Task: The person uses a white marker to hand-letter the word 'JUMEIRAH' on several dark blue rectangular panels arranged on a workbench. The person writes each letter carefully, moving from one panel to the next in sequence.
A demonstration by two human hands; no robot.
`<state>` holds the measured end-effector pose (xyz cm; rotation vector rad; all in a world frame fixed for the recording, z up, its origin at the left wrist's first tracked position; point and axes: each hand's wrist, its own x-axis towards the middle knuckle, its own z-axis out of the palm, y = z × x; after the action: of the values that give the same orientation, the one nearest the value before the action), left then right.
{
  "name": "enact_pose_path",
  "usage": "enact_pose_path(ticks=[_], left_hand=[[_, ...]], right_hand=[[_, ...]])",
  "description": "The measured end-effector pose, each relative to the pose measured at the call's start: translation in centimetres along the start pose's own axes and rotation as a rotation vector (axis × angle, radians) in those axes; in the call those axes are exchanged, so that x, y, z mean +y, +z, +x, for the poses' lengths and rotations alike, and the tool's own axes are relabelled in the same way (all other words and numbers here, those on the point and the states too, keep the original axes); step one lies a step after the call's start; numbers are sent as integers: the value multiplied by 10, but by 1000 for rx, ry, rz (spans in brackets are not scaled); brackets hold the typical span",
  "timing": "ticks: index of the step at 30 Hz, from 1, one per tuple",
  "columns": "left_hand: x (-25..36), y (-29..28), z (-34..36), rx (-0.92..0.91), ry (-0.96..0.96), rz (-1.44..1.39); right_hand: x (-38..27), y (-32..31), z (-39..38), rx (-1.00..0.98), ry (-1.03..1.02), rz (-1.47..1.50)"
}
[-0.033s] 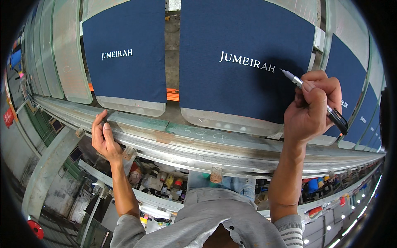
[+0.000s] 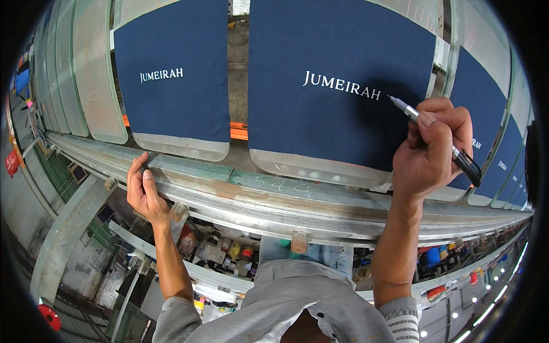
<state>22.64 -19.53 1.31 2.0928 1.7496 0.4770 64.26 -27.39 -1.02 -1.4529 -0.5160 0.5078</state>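
Observation:
My right hand (image 2: 433, 146) grips a pen (image 2: 405, 108) with a silver barrel and a black cap end. Its tip points at the end of the white lettering on a dark blue fabric panel (image 2: 320, 120); I cannot tell whether it touches the cloth. The panel lies flat on a pale board (image 2: 320, 170) whose rounded near end shows below it. My left hand (image 2: 147, 191) rests on the edge of the long metal rail (image 2: 274, 216), fingers apart and nothing in them. Left of the middle panel lies a second blue panel (image 2: 177, 108) with smaller white lettering.
Further lettered blue panels (image 2: 477, 103) lie on boards to the right. Bare glassy boards (image 2: 94, 74) stand in a row at the left. Under the rail, a shelf holds jumbled bottles and containers (image 2: 229, 251). A wooden peg (image 2: 298, 242) juts from the rail toward me.

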Motion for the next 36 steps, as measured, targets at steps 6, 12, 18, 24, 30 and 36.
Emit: enact_pose_path(ticks=[6, 12, 18, 24, 30, 36], left_hand=[[1, -1, -1, -4, -5, -13], [6, 1, 1, -23, -11, -4], [3, -1, 0, -12, -23, -45], [0, -1, 0, -7, 17, -32], [3, 0, 1, -17, 11, -2], [5, 1, 2, -12, 20, -6]], right_hand=[[-4, 9, -4, 31, -105, -132], [-10, 37, -25, -236, -112, -74], [2, 44, -27, -194, -80, -126], [-1, 46, -27, -226, -32, -155], [3, 46, -23, -256, -106, -217], [6, 48, -22, -233, -129, -208]])
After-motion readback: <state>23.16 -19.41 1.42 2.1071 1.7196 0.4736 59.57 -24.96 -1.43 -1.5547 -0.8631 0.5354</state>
